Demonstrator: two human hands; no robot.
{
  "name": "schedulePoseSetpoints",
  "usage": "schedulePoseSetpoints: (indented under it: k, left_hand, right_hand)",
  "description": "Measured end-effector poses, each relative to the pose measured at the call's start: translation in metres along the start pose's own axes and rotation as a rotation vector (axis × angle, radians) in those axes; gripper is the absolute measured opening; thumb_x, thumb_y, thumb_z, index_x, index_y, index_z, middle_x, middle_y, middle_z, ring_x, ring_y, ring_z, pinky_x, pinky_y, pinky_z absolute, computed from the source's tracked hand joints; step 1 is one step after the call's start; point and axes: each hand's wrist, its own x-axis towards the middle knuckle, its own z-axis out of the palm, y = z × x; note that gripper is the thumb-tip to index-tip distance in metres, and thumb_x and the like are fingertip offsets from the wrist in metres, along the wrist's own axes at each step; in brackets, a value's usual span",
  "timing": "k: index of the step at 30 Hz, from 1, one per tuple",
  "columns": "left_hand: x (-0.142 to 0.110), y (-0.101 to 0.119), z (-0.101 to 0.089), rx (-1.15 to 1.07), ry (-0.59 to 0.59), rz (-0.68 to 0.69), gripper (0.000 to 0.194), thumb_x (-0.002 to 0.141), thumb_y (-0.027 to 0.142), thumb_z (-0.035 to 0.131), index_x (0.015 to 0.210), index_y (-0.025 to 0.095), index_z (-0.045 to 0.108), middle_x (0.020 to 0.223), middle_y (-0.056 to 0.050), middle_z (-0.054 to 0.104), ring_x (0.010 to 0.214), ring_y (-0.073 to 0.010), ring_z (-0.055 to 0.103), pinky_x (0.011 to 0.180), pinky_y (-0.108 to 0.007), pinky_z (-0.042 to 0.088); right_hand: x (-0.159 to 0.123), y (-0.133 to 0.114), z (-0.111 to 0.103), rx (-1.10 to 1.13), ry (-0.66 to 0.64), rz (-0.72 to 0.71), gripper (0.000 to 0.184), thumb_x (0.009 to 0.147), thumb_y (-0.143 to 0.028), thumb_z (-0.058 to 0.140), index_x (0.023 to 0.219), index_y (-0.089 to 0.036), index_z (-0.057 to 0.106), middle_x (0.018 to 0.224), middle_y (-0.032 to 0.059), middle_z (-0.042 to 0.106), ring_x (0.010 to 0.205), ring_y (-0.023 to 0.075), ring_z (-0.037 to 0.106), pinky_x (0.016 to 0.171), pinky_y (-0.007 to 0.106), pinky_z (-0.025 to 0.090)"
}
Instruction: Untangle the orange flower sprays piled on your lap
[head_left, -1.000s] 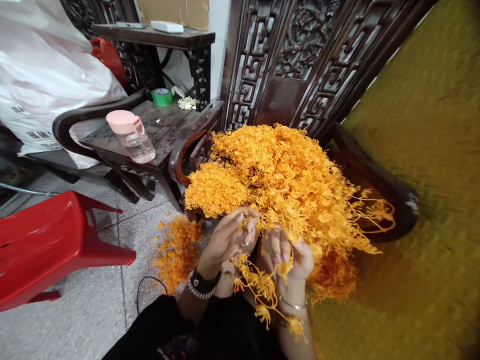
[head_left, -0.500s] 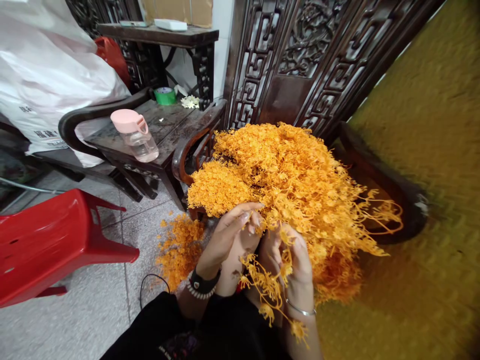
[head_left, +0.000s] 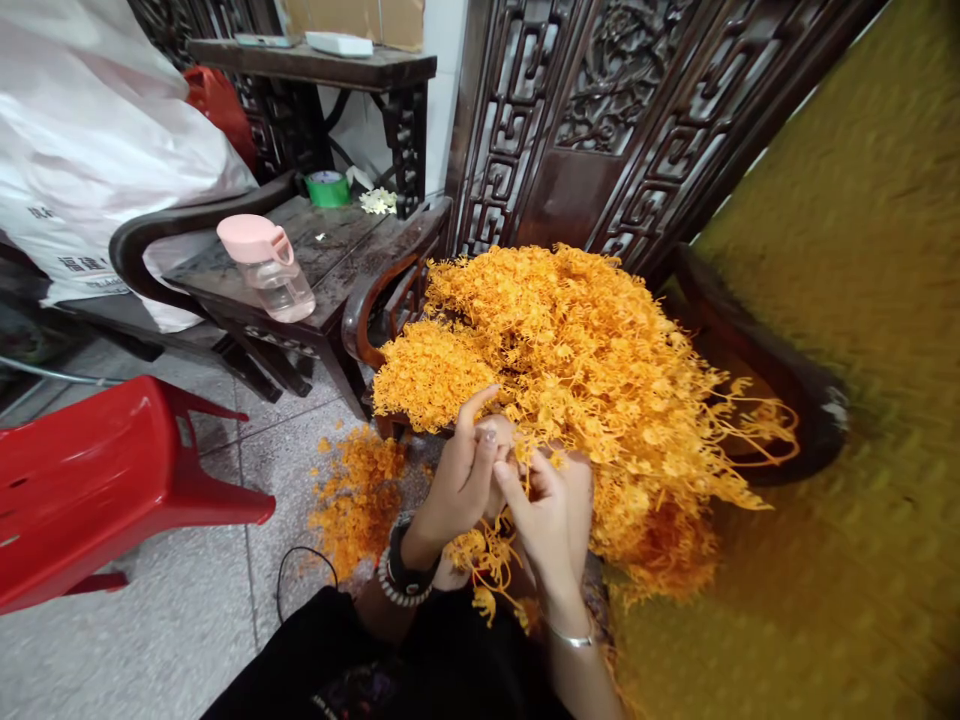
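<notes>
A big heap of orange plastic flower sprigs [head_left: 585, 360] fills the seat of a dark wooden armchair [head_left: 757, 370] in front of me. My left hand [head_left: 457, 480] and my right hand [head_left: 551, 510] meet at the heap's near edge, fingers pinched together on one orange sprig [head_left: 487, 555] whose strands dangle below the hands toward my lap. The left wrist wears a dark watch and a bead bracelet; the right wrist wears a thin bangle. A smaller pile of orange bits [head_left: 356, 495] lies on the floor to the left of my hands.
A red plastic stool [head_left: 112, 480] stands at the left on the tiled floor. A dark wooden side table [head_left: 337, 250] holds a pink-lidded bottle [head_left: 266, 270] and green tape [head_left: 327, 189]. White sacks [head_left: 90, 150] are piled behind. Carved wooden panels [head_left: 600, 110] and a yellow surface [head_left: 862, 400] border the right.
Both hands have come closer together and turned; the right hand rotated so its fingers point left toward the left hand. The dangling sprig now hangs shorter beneath the hands.
</notes>
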Motion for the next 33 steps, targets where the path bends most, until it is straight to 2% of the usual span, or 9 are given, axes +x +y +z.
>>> schedulePoseSetpoints:
  k: [4,7,10,14,18,23,26,29,33]
  left_hand:
    - [0.000,0.002,-0.004,0.195,-0.066,0.162,0.044,0.094,0.033,0.032,0.136,0.019,0.031,0.079,-0.001,0.056,0.066,-0.0117,0.049,0.069,-0.028,0.038]
    - [0.000,0.003,-0.003,0.158,-0.065,0.181,0.043,0.094,0.032,0.031,0.134,0.019,0.032,0.083,-0.003,0.055,0.073,-0.0131,0.051,0.074,-0.029,0.039]
    - [0.002,0.005,-0.003,0.044,-0.004,0.068,0.033,0.092,0.034,0.036,0.122,0.019,0.041,0.077,0.000,0.052,0.071,-0.0124,0.050,0.073,-0.028,0.040]
    - [0.005,0.006,-0.013,0.032,-0.245,-0.105,0.022,0.089,0.037,0.043,0.087,0.017,0.054,0.067,0.002,0.048,0.063,-0.0102,0.046,0.063,-0.024,0.039]
    - [0.007,0.002,-0.020,0.034,-0.367,-0.101,0.028,0.088,0.037,0.046,0.072,0.016,0.055,0.065,0.000,0.047,0.063,-0.0103,0.045,0.061,-0.023,0.037]
    - [0.007,0.001,-0.018,-0.005,-0.308,-0.113,0.029,0.088,0.036,0.046,0.067,0.017,0.053,0.062,0.000,0.044,0.063,-0.0113,0.044,0.057,-0.024,0.035]
    - [0.006,0.003,-0.017,-0.052,-0.275,-0.167,0.031,0.087,0.037,0.048,0.064,0.017,0.051,0.058,0.002,0.039,0.056,-0.0098,0.038,0.053,-0.025,0.030]
    - [0.002,0.002,-0.013,-0.277,-0.298,-0.281,0.038,0.083,0.040,0.053,0.055,0.016,0.044,0.051,0.004,0.033,0.046,-0.0066,0.029,0.046,-0.025,0.021]
    - [-0.005,-0.002,-0.004,-0.516,-0.267,-0.395,0.035,0.076,0.042,0.061,0.057,0.017,0.046,0.051,0.004,0.034,0.044,-0.0060,0.027,0.045,-0.025,0.013]
  right_hand:
    - [-0.002,-0.004,0.000,-0.064,-0.008,-0.024,0.026,0.082,-0.034,0.054,0.065,-0.017,0.047,0.057,-0.0030,0.042,0.053,0.0080,0.039,0.047,0.019,0.034]
    - [-0.003,-0.008,-0.003,-0.068,0.034,-0.040,0.023,0.082,-0.032,0.056,0.066,-0.017,0.050,0.058,-0.0028,0.044,0.054,0.0073,0.041,0.047,0.018,0.034]
    - [-0.004,-0.006,-0.005,0.008,0.103,-0.040,0.024,0.082,-0.033,0.057,0.066,-0.017,0.049,0.056,-0.0048,0.041,0.050,0.0052,0.037,0.045,0.017,0.030]
    - [-0.005,0.003,-0.008,0.069,0.143,-0.039,0.023,0.083,-0.035,0.056,0.069,-0.017,0.050,0.052,-0.0065,0.037,0.045,0.0041,0.032,0.042,0.016,0.028]
    - [-0.003,0.009,-0.011,0.078,0.096,-0.037,0.024,0.085,-0.035,0.053,0.070,-0.017,0.049,0.055,-0.0054,0.044,0.048,0.0046,0.039,0.046,0.016,0.034]
    - [-0.001,0.003,-0.016,0.029,-0.018,-0.077,0.024,0.083,-0.034,0.056,0.067,-0.017,0.051,0.057,-0.0046,0.046,0.050,0.0052,0.042,0.048,0.017,0.036]
    - [-0.002,-0.003,-0.019,0.028,-0.134,-0.027,0.023,0.081,-0.031,0.059,0.064,-0.016,0.052,0.055,-0.0035,0.050,0.050,0.0059,0.044,0.048,0.018,0.037]
    - [-0.005,-0.001,-0.019,0.282,-0.224,0.095,0.026,0.081,-0.037,0.056,0.065,-0.017,0.052,0.044,-0.0048,0.048,0.037,0.0059,0.038,0.039,0.019,0.029]
    - [-0.013,0.010,-0.017,0.475,-0.175,0.119,0.028,0.080,-0.040,0.054,0.064,-0.018,0.051,0.035,-0.0070,0.041,0.028,0.0046,0.029,0.032,0.018,0.019]
